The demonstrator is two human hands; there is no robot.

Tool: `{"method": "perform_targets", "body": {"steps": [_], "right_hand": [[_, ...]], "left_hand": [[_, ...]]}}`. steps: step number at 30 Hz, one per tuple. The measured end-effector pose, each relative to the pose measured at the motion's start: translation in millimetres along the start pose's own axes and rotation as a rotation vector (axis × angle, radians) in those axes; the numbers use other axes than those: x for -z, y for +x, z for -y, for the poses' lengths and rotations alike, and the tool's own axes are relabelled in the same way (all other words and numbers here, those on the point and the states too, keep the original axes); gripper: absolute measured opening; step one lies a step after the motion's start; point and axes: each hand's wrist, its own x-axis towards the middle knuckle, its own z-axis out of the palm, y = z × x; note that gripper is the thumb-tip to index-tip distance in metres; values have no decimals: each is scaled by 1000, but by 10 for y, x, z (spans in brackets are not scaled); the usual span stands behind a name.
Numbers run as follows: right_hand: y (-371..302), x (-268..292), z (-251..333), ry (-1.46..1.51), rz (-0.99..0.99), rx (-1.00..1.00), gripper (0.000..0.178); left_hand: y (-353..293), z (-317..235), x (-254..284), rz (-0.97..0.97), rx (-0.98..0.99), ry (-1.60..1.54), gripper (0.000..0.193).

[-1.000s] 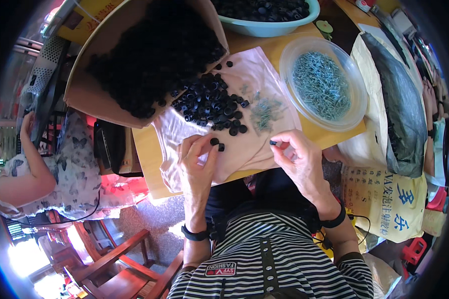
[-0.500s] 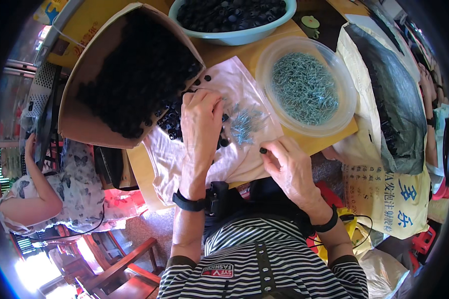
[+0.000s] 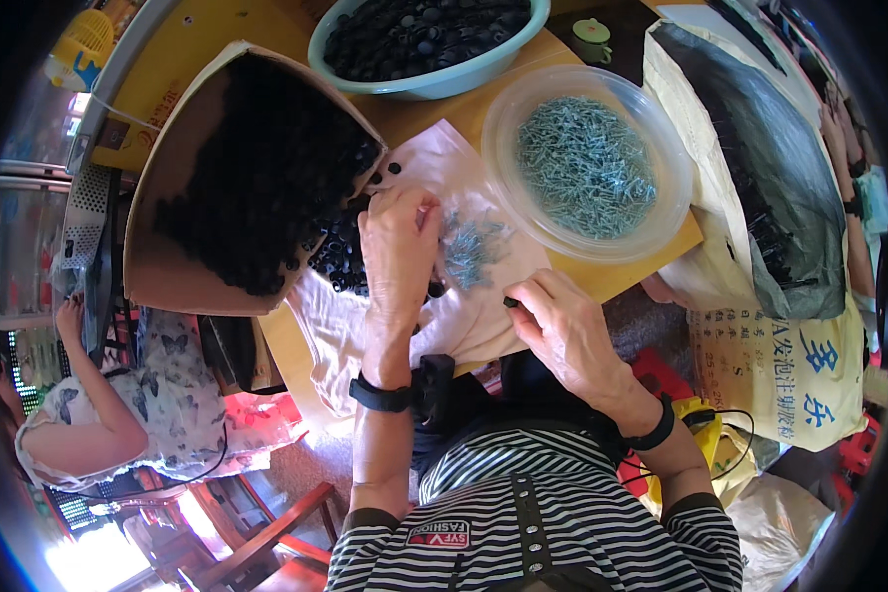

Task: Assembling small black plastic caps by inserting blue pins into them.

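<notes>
My right hand [image 3: 567,326] pinches a small black plastic cap [image 3: 510,302] between thumb and fingertips, above the near right edge of a pale pink cloth [image 3: 444,148]. Over the cloth's middle, my left hand [image 3: 397,242] has its thumb and fingers drawn together; what is between them, if anything, cannot be made out. Just right of those fingers lies a small heap of silvery-blue screws [image 3: 472,259]. Loose black plastic caps [image 3: 340,259] are spread to the left of my left hand, which hides some of them.
A cardboard box [image 3: 153,281] of black parts tips toward the cloth. Behind stand a pale basin [image 3: 424,87] of black caps and a clear tub [image 3: 666,212] of screws. An open sack [image 3: 809,178] is at right. Another person's arm [image 3: 99,380] shows at left.
The whole view has shifted slightly. Both hands keep nearly the same poses over the cloth, the right still with the black cap.
</notes>
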Motion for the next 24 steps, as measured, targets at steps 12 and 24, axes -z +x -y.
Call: {"method": "perform_targets", "body": {"steps": [12, 24], "right_hand": [[23, 181, 174, 833, 147, -472, 22], [60, 222, 231, 1352, 241, -681, 30]], "left_hand": [[-741, -215, 384, -25, 416, -1256, 7], [-1126, -446, 427, 59, 454, -1433, 18]]}}
